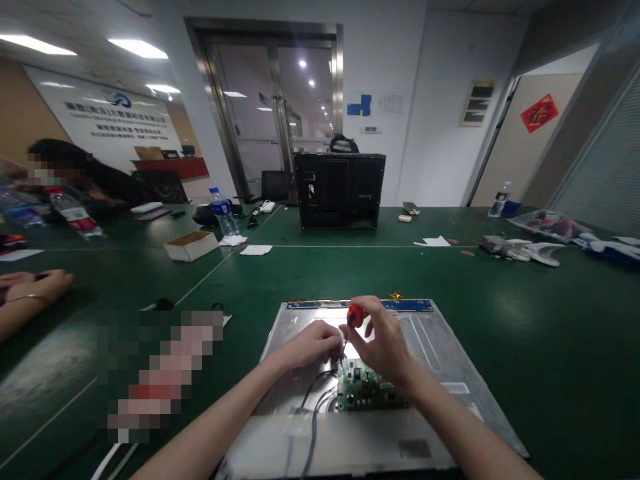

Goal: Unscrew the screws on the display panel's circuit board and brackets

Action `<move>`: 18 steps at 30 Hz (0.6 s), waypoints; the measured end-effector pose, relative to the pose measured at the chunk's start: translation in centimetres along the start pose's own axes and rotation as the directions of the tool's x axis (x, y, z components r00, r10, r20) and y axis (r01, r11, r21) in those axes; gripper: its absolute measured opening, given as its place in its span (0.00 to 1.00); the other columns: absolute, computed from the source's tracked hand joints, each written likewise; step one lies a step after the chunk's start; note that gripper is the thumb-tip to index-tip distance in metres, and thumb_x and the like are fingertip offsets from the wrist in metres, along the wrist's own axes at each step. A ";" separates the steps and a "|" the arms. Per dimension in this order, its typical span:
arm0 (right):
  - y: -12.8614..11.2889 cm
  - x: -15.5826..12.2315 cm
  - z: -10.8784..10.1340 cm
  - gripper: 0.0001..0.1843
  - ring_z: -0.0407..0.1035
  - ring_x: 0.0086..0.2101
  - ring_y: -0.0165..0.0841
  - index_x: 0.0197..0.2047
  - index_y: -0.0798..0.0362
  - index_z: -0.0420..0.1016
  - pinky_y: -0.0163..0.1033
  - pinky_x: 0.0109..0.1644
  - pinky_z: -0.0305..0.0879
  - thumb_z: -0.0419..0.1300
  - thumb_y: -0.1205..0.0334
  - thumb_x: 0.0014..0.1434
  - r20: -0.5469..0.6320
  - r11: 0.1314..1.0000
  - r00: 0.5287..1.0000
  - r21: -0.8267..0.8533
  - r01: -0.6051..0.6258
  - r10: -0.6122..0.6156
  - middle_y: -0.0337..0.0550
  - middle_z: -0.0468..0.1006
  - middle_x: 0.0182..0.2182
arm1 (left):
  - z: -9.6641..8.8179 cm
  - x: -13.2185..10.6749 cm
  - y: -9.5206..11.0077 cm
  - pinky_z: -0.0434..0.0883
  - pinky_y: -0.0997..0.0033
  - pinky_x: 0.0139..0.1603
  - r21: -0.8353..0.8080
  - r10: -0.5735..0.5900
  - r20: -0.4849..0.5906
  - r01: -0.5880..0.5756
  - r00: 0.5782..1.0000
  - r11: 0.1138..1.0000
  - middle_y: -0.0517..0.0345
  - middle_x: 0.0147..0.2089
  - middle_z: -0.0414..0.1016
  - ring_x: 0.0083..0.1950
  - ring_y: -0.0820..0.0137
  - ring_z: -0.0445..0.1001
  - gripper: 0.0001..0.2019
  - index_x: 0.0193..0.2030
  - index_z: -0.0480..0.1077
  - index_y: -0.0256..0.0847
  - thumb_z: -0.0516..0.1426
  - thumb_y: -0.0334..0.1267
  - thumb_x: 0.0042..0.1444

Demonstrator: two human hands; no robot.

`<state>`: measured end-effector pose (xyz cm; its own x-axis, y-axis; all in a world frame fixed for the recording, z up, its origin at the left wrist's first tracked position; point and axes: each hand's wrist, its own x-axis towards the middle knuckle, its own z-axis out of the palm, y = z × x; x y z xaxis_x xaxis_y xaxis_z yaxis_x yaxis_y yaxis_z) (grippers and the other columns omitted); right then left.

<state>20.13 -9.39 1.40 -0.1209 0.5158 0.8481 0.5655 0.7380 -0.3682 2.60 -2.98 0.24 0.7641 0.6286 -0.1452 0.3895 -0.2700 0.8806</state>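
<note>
My right hand point(383, 343) is closed around the red and black handle of a screwdriver point(355, 315). The shaft points down at the upper left corner of a green circuit board point(367, 390). Beside the shaft, my left hand point(317, 343) has its fingers curled together close to that corner; what they pinch, if anything, is hidden. The board lies on the silver metal back of a flat display panel point(440, 357). Dark cables point(314, 433) run from the board's left side toward me. A blue strip board point(410, 305) lines the panel's far edge.
On the green table, a black monitor housing point(340, 190) stands beyond the panel. An open white box point(191, 247) and a water bottle point(223, 212) are to its left. A co-worker's hands point(37, 293) rest at the far left. Plastic parts point(520, 250) lie at right.
</note>
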 end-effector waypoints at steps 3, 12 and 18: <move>0.0 0.0 -0.1 0.19 0.69 0.28 0.28 0.57 0.47 0.63 0.32 0.24 0.68 0.59 0.66 0.64 0.004 1.000 1.000 -0.006 -0.018 0.018 0.44 0.72 0.42 | 0.0 0.0 -0.1 0.63 0.73 0.29 0.005 0.003 -0.001 -0.003 1.000 1.000 0.61 0.19 0.66 0.22 0.73 0.64 0.14 0.22 0.70 0.38 0.51 0.35 0.57; -0.5 0.1 -0.4 0.29 0.71 0.29 0.29 0.66 0.47 0.59 0.34 0.27 0.73 0.52 0.71 0.64 0.066 1.000 0.998 0.002 0.000 0.000 0.52 0.72 0.51 | 0.1 0.2 -0.6 0.63 0.74 0.29 0.003 -0.009 -0.024 0.009 1.000 1.000 0.61 0.20 0.67 0.24 0.73 0.64 0.12 0.22 0.70 0.38 0.51 0.35 0.54; -0.6 0.2 -0.4 0.24 0.72 0.27 0.30 0.61 0.50 0.60 0.32 0.25 0.70 0.58 0.65 0.63 0.026 1.000 0.999 0.014 0.026 -0.026 0.44 0.79 0.38 | 0.0 0.2 -0.4 0.63 0.73 0.29 -0.018 0.014 -0.015 -0.014 1.000 1.000 0.60 0.20 0.66 0.22 0.73 0.63 0.13 0.22 0.69 0.38 0.52 0.37 0.56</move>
<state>20.04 -9.91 1.93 -0.1566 0.5071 0.8475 0.5505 0.7573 -0.3514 2.58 -2.80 -0.14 0.7619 0.6354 -0.1261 0.3692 -0.2660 0.8905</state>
